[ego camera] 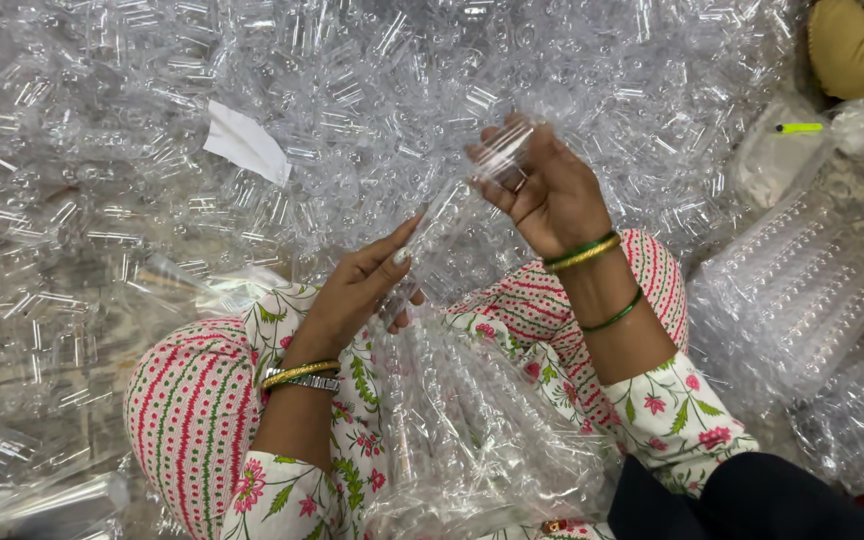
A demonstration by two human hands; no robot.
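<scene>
My left hand [357, 290] and my right hand [542, 190] hold a row of clear plastic bottles [452, 235] between them, slanted from lower left to upper right. The left fingers press its lower end and the right fingers grip its upper end. Both wrists wear gold and green bangles. In my lap lies a clear plastic bag [482, 430] part filled with the same clear bottles, between my knees in pink patterned cloth.
A large heap of loose clear bottles [252, 90] covers the floor ahead and to the left, with a white paper scrap [244, 142] on it. Packed bags of bottles [792, 290] lie at right. A mustard cushion [857, 45] sits at top right.
</scene>
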